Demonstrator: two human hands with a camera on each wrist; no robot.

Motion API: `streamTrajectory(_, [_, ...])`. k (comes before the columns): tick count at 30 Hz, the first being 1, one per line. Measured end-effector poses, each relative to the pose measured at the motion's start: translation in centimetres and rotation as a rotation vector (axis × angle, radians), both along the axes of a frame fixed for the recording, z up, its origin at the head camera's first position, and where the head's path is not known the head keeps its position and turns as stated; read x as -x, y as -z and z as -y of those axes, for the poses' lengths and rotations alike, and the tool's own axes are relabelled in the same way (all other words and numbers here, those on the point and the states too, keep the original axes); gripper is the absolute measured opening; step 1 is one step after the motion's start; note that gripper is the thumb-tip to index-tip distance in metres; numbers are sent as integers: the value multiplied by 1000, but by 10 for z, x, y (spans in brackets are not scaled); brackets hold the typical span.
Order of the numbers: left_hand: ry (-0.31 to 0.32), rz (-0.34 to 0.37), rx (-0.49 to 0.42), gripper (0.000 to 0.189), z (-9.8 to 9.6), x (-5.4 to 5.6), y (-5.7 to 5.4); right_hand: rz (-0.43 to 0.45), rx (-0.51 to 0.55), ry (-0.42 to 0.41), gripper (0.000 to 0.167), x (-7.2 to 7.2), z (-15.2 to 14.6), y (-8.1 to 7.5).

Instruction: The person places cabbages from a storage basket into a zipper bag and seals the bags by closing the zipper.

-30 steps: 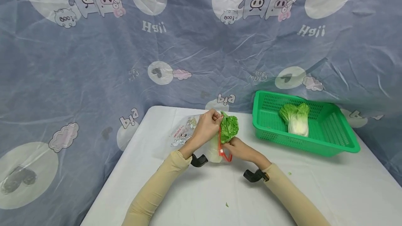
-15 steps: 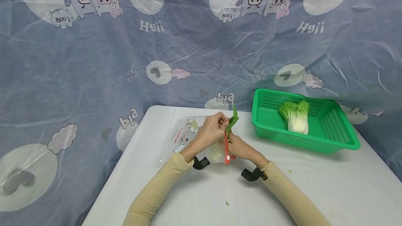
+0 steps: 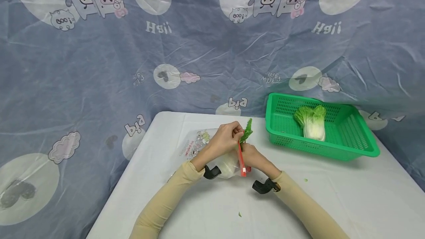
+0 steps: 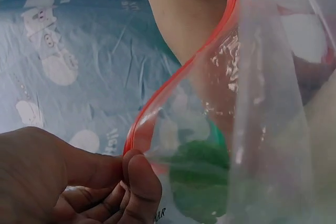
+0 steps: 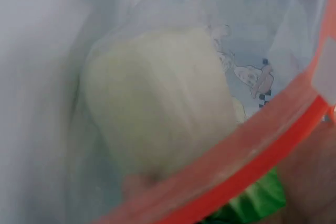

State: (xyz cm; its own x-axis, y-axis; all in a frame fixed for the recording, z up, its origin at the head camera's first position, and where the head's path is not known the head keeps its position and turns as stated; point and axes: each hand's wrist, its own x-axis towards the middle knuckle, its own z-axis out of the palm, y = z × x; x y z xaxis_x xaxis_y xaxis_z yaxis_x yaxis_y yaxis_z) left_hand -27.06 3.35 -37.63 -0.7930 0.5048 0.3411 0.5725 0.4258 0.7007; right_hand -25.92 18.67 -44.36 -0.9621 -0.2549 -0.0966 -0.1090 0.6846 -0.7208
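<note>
My left hand (image 3: 225, 138) pinches the red zip edge (image 4: 173, 80) of a clear printed zip bag (image 3: 190, 146) between thumb and fingers. Inside the bag, a napa cabbage (image 5: 157, 93) has its pale stem end deep in and its green leaf tips (image 3: 246, 130) sticking out at the mouth. At the bag's opening, my right hand (image 3: 255, 157) reaches in and grips the cabbage near its leafy end; a fingertip shows against the pale stalk through the plastic. Most of the right fingers are hidden behind the zip edge.
A green perforated basket (image 3: 308, 146) stands at the back right with another napa cabbage (image 3: 314, 126) in it. Small leaf scraps (image 3: 239, 214) lie on the white table (image 3: 212, 205). A patterned curtain (image 3: 206, 43) hangs behind the table.
The cabbage has gone further left into the bag, so fewer leaves show outside. The left hand has shifted right with the zip edge, which now covers more of the right hand.
</note>
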Motion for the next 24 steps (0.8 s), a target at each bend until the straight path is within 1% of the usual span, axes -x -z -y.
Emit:
streamTrajectory(1, [3,-3,3,9,0,0,0,-3,-1,-1,30,0,-1,0])
streamTrajectory(3, [-8,-13,-2,10,1,0,-1,-8,0,6,37,1,-3,0])
streamTrajectory(6, [-49,-31,-20,9,3,1,-2,-2,-5,44,56,3,-4,0])
streamTrajectory(8, [-58,-30,-26,9,3,2,-2,6,-11,56,67,4,-5,0])
streamTrajectory(9, [-55,-31,-22,9,3,3,-2,10,-19,59,68,5,-5,0])
streamTrajectory(12, [-21,-31,-10,10,3,4,-1,9,-26,47,68,6,-5,2])
streamTrajectory(14, [14,-34,-3,10,3,5,0,4,-32,34,65,6,-5,2])
streamTrajectory(17, [48,-31,2,9,5,6,0,3,-26,1,55,7,-7,-1])
streamTrajectory(19, [47,-30,3,9,7,6,-1,20,-2,-41,47,7,-12,-6])
streamTrajectory(21, [23,-29,3,9,9,6,-3,75,61,-96,38,5,-19,-15])
streamTrajectory(24, [-24,-19,-10,8,13,4,-9,162,165,-138,34,3,-33,-31])
